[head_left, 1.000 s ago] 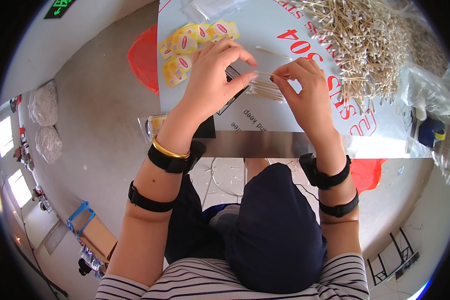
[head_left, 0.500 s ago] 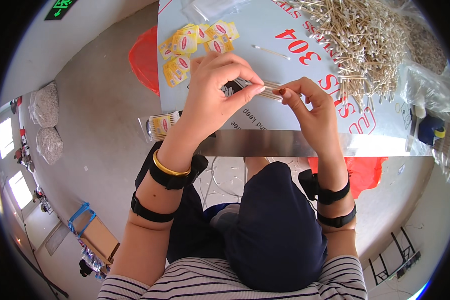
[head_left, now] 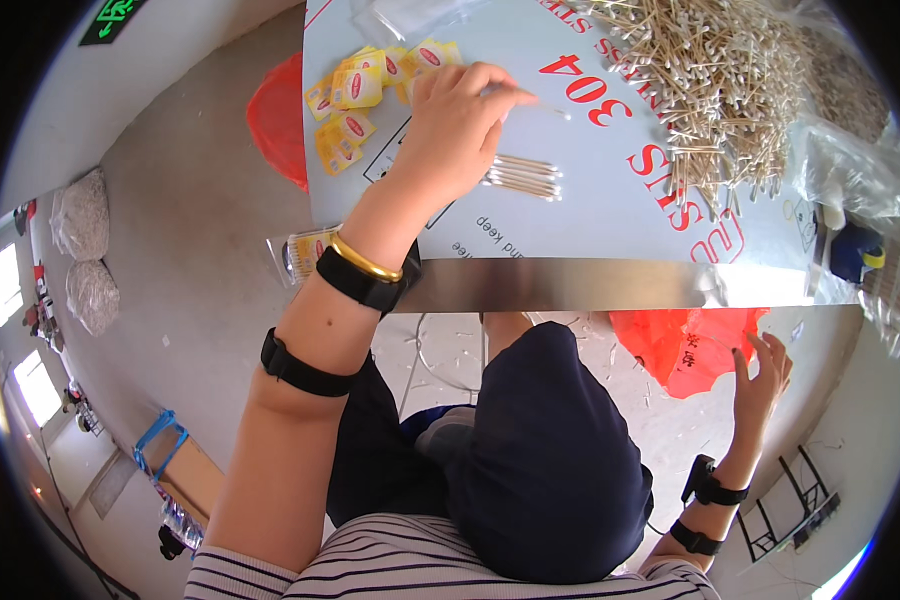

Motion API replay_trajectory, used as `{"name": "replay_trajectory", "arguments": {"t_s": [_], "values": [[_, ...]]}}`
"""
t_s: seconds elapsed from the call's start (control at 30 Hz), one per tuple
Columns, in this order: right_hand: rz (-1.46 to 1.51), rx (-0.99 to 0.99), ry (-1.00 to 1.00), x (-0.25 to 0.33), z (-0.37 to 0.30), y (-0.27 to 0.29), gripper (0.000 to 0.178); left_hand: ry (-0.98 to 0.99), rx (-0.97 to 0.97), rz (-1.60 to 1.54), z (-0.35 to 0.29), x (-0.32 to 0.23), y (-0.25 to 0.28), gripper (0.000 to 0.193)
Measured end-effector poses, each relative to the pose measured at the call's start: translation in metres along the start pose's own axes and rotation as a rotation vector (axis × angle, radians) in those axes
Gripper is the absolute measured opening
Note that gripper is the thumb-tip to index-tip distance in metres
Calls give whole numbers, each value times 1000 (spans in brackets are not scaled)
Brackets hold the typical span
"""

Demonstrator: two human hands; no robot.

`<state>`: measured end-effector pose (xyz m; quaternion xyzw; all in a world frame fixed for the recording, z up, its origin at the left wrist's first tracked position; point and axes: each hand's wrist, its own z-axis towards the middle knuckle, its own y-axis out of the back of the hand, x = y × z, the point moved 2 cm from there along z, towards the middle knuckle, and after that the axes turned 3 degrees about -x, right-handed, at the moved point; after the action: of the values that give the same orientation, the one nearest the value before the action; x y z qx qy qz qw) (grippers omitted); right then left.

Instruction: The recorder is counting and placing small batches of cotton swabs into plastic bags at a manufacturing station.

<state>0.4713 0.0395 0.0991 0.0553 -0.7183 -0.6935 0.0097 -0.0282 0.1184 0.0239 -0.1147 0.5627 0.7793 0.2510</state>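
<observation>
On the floor at the far left lie two white filled sacks (head_left: 82, 255). Near the left edge of the worktop (head_left: 570, 285) there is a group of small yellow packets (head_left: 355, 95), and a red plastic bag (head_left: 275, 120) hangs just beside that edge. The left hand (head_left: 450, 125) is over the worktop, next to the packets; its grip is closed with the fingertips pinched on a thin clear sleeve (head_left: 535, 100). Just beside this hand, toward the front edge, a small bundle of cotton swabs (head_left: 525, 178) lies flat on the white sheet. At the far right corner a big loose pile of cotton swabs (head_left: 720, 80) covers the worktop. The right hand (head_left: 760, 375) is below the front edge of the worktop, fingers spread open and holding nothing, touching an orange-red plastic bag (head_left: 685, 345).
</observation>
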Motion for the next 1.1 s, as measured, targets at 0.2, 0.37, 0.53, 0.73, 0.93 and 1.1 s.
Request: {"name": "replay_trajectory", "arguments": {"t_s": [0.2, 0.37, 0.53, 0.73, 0.93, 1.1], "values": [[355, -134, 142, 102, 35, -7, 22, 66, 95, -92, -27, -11, 6, 34], [580, -170, 226, 171, 69, -8, 20, 105, 82, -153, -46, -12, 20, 33], [565, -259, 275, 172, 93, -18, 21, 88, 46, -17, -46, -31, 18, 38], [486, -320, 119, 157, 107, -40, 16, 46, 84, 61, -45, -37, 15, 34], [419, -358, 120, 181, 128, -42, 14, 79, 129, 41, -51, -48, 11, 43], [347, -283, 40, 181, 133, -52, 12, 1, 266, 158, -59, -58, 3, 70]]}}
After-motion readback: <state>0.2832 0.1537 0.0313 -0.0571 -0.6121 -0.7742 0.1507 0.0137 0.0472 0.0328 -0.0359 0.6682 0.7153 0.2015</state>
